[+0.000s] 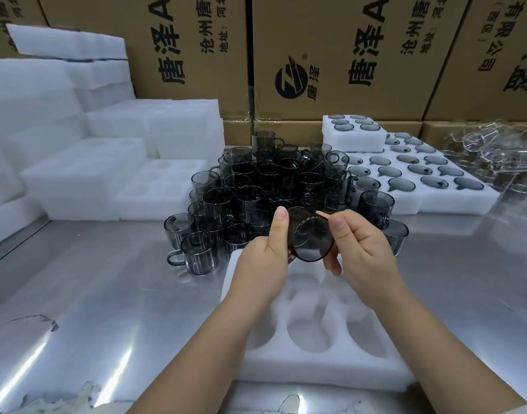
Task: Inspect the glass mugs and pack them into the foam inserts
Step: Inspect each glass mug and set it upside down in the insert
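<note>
A smoky grey glass mug (311, 239) is held tipped on its side, its round base facing me, above a white foam insert (313, 333) with empty round pockets. My left hand (266, 255) grips the mug from the left, thumb up along its wall. My right hand (359, 249) pinches its rim from the right with thumb and fingers. Behind the hands stands a heap of several more grey mugs (274, 186) on the metal table.
Filled foam inserts (414, 171) lie at the right, a smaller filled one (353, 132) stacked on them. Empty foam inserts (86, 171) pile up at the left. Clear glassware (495, 150) sits far right. Cardboard boxes (339, 55) wall the back. The metal table (92, 309) is reflective.
</note>
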